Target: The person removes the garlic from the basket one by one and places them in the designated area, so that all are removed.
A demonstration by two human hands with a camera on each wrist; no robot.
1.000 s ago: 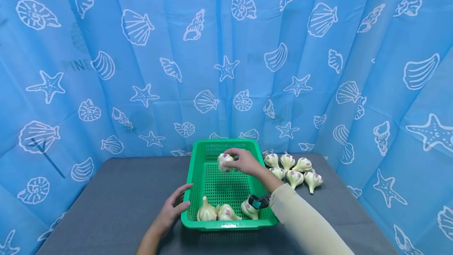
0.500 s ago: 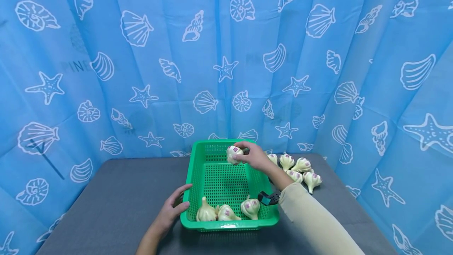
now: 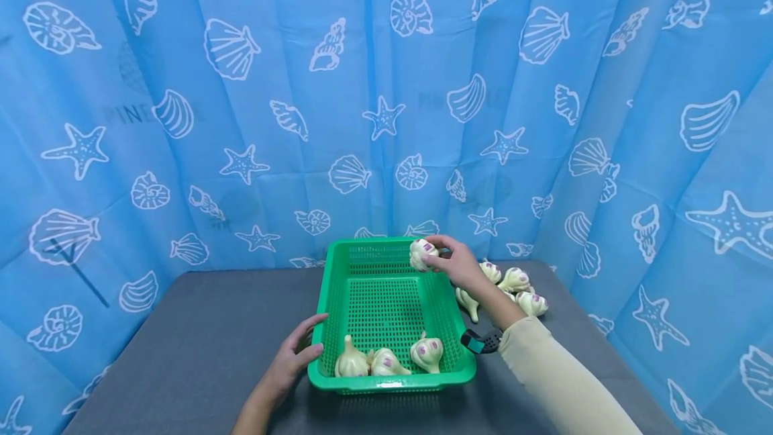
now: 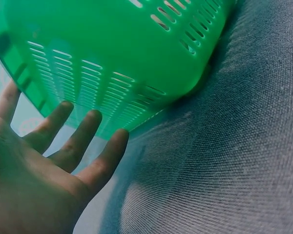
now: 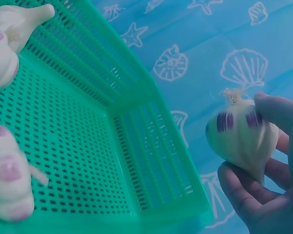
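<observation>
Garlic bulb held over far right corner of green basket, basket steadied by other hand.

The garlic bulb (image 3: 421, 254) is pinched in the right hand (image 3: 454, 264), grip closed round it, above the far right rim of the green basket (image 3: 338, 301); the left hand (image 3: 294, 356) is laid with relaxed fingers (image 4: 79, 139) against the basket's near left wall, presumably so it is kept from sliding on the table (image 3: 199, 327). Three bulbs (image 3: 389, 358) are lying at the basket's near edge; loose bulbs (image 3: 519, 291) are heaped on the table just right of it. Compared with a second ago, the held bulb is carried from mid-basket rightward toward the rim; the left hand is unchanged.
</observation>
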